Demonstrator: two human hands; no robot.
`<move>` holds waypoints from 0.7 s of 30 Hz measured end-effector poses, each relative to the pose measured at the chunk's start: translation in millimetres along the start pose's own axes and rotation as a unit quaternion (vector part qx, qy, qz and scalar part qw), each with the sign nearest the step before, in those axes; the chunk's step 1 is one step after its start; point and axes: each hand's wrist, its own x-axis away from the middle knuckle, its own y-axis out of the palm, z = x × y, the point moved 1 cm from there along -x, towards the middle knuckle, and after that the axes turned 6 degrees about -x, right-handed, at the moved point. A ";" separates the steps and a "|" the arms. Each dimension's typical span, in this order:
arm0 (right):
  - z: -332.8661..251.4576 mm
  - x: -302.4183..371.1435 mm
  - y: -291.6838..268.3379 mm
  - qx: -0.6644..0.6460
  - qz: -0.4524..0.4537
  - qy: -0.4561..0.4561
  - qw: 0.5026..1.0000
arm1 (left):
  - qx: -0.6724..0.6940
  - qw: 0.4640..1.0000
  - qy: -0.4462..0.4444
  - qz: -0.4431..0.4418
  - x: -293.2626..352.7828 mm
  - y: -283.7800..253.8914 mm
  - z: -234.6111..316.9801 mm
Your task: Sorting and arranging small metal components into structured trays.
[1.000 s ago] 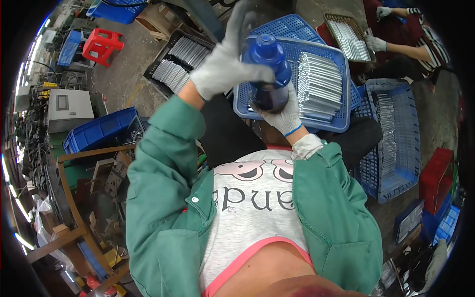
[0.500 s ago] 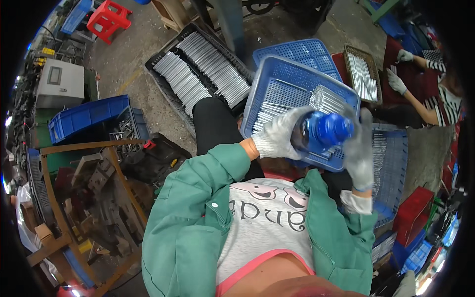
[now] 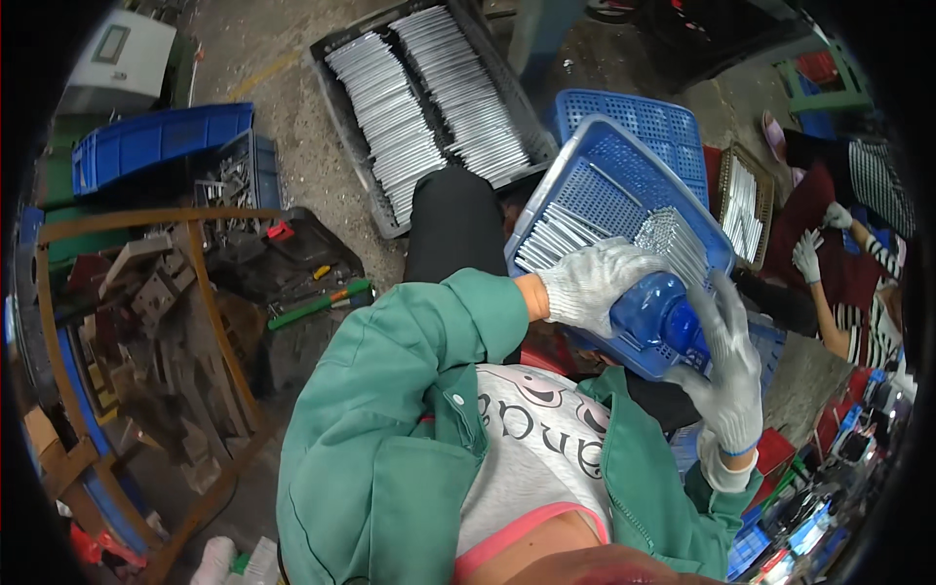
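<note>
A blue, see-through bottle point(image 3: 642, 306) with a darker blue cap point(image 3: 686, 331) is tilted over the near side of a blue plastic basket point(image 3: 531, 219). My left hand point(image 3: 597, 285), in a whitish knit glove, is wrapped round the bottle's body. Gloved alike, my right hand point(image 3: 729, 375) is beside the cap with its thumb and fingers spread around it; whether they touch the cap I cannot tell. Inside the basket lie silvery metal rods point(image 3: 561, 234) on the left and a bundle of tubes point(image 3: 671, 242) on the right.
A black crate point(image 3: 336, 117) with two rows of metal tubes stands ahead. Behind the basket is another blue basket point(image 3: 634, 109). At the right, a co-worker's gloved hands point(image 3: 807, 255) are near a brown basket point(image 3: 726, 210). A wooden frame point(image 3: 210, 322) and toolbox point(image 3: 336, 258) are left.
The view has shifted. The bottle now tips further, its cap pointing down to the right. My right hand, blurred before beside the cap, shows its fingers spread.
</note>
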 end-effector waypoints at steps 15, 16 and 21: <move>-26.4 -32.3 2.5 0.106 -0.095 -0.036 0.989 | 0.110 0.993 -0.036 -0.010 5.6 -10.4 -5.0; -20.2 -32.2 4.0 0.108 -0.091 0.027 0.990 | 0.088 0.995 -0.036 0.013 8.3 -8.8 -4.9; -23.9 -34.6 5.1 0.108 -0.063 0.161 0.979 | 0.031 0.995 -0.020 0.090 15.7 -10.1 -5.5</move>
